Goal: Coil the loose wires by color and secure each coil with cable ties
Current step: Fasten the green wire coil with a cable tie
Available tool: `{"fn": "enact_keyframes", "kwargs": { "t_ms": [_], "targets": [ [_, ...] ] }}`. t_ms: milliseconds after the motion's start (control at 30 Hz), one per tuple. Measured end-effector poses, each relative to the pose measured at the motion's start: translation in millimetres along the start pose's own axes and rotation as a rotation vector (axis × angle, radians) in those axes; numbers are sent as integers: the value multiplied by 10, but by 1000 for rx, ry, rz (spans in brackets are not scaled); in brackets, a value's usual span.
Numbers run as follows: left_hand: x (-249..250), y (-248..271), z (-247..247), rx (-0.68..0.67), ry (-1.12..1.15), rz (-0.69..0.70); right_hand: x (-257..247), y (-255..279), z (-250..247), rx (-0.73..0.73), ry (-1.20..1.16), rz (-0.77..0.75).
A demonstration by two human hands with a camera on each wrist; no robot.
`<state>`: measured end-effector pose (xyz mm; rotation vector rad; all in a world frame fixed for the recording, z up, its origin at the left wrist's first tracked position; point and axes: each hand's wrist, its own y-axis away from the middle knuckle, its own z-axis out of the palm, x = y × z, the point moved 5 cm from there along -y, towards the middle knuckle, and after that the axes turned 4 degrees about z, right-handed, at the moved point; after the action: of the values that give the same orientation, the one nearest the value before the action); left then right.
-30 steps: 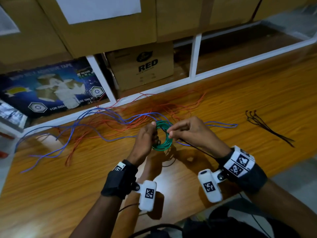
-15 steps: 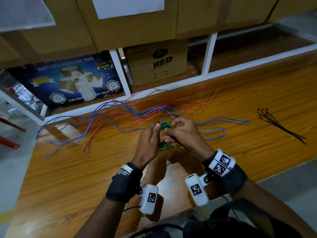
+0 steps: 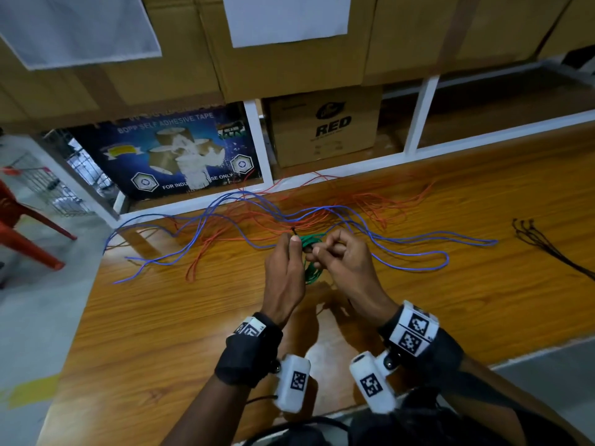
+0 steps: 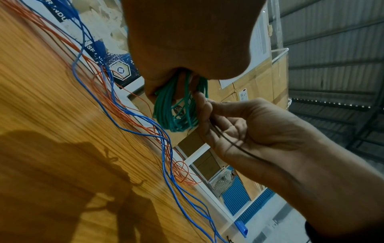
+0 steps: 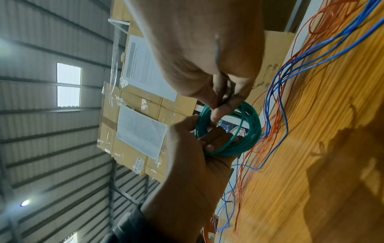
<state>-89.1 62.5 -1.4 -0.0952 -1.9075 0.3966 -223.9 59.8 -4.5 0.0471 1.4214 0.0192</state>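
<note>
A coil of green wire (image 3: 311,274) hangs above the wooden table between both hands. My left hand (image 3: 297,249) grips one side of the green coil (image 5: 250,131), fingers curled round its strands. My right hand (image 3: 319,252) pinches a thin black cable tie (image 4: 234,143) right against the green coil (image 4: 172,113); the tie's tail runs back across the palm. The tie's head (image 3: 293,231) sticks up by my left thumb. Loose blue wires (image 3: 415,252) and orange wires (image 3: 363,201) lie tangled on the table behind the hands.
A bundle of spare black cable ties (image 3: 544,244) lies on the table (image 3: 161,333) at the far right. Cardboard boxes (image 3: 325,127) fill the white shelf frame along the table's back edge. A red chair (image 3: 22,230) stands on the floor to the left.
My right hand has drawn in close to the left one, and the two now cover most of the green coil. The head view has tilted and shifted.
</note>
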Motion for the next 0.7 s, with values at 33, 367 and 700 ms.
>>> {"fn": "enact_keyframes", "kwargs": {
  "t_ms": [33,367,700],
  "targets": [
    [-11,3,-7,11,-13,-5,4,10,17,-3,17,-18],
    [-235,14,31,2,36,-171,109,51,56,5,149,-56],
    [-93,46,32,-65,119,-34,42,119,39,-114,7,61]
  ]
}}
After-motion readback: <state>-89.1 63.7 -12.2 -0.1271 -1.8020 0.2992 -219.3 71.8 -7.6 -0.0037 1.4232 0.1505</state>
